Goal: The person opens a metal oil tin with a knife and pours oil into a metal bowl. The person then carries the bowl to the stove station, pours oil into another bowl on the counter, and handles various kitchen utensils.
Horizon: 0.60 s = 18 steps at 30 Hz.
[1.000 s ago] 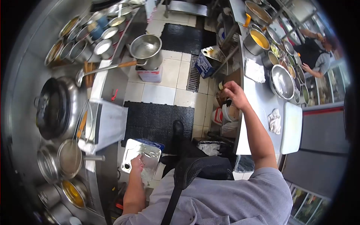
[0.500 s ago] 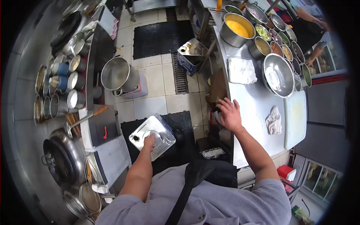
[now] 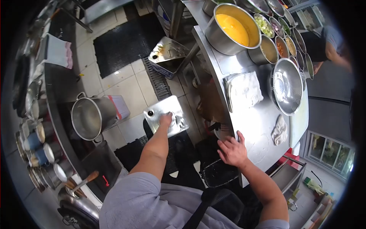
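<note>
My left hand (image 3: 166, 119) is closed around the handle on top of a square metal tin (image 3: 171, 104). The tin has a round dark opening in one corner and is held low over the floor, between the tiles and a black mat. My right hand (image 3: 232, 150) is at the near edge of the steel table (image 3: 251, 126), fingers apart and slightly bent, holding nothing. Farther along that table lie a folded white cloth (image 3: 244, 91) and a crumpled cloth (image 3: 280, 130).
A large steel pot (image 3: 87, 119) stands at the left on a pale container. Another cut-open tin (image 3: 167, 51) sits by the floor drain (image 3: 157, 82). On the table are a pot of yellow liquid (image 3: 232, 28), a perforated bowl (image 3: 286, 86) and several ingredient containers. Another person's arm (image 3: 335, 57) shows at right.
My view has turned and shifted. My left hand has carried the tin forward, off the mat's middle toward the tiles. My right hand has come down nearer the table's edge.
</note>
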Motion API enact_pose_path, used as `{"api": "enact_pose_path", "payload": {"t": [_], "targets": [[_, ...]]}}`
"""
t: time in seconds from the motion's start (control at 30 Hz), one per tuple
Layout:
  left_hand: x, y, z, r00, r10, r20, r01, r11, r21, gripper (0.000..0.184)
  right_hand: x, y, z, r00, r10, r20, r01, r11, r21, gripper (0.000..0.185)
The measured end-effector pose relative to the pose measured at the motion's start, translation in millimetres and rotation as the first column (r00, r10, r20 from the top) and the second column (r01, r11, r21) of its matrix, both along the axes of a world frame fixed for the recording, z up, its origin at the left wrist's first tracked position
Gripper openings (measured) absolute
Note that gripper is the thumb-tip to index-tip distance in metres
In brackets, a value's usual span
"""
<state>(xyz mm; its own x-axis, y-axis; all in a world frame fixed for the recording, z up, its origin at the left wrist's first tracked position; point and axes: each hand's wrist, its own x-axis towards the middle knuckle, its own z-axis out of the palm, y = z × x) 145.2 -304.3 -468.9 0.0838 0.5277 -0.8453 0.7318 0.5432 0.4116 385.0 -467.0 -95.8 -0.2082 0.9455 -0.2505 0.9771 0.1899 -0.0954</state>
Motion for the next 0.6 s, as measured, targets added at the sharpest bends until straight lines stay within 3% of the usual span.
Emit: {"api": "enact_pose_path", "payload": {"t": [0.13,0.23,0.4,0.53,0.6], "targets": [[41.8,39.7,-60.0,0.994,0.043,0.098,-0.046,0.999,0.028,0.059,-1.0,7.5,-5.6,0.999,-0.042,0.002,0.042,0.999,-0.002,0.032],[76.6,64.3,-74.6,0.992,-0.012,0.128,0.007,0.999,0.037,0.06,4.0,10.4,-8.9,0.998,-0.048,0.04,0.049,0.998,-0.027,0.03],[107.5,93.6,-120.4,0.997,0.027,0.065,-0.031,0.997,0.064,0.06,8.9,8.8,-13.5,0.999,-0.022,0.031,0.023,0.999,-0.023,0.027],[125.3,114.2,-80.8,0.985,0.156,0.073,-0.156,0.988,-0.015,0.06,12.6,10.2,-12.4,0.999,-0.012,0.038,0.013,0.999,-0.043,0.025],[132.2,120.1,-86.2,0.988,0.137,0.067,-0.136,0.991,-0.021,0.056,16.0,12.6,-12.5,0.999,-0.033,0.036,0.036,0.997,-0.073,0.024]]}}
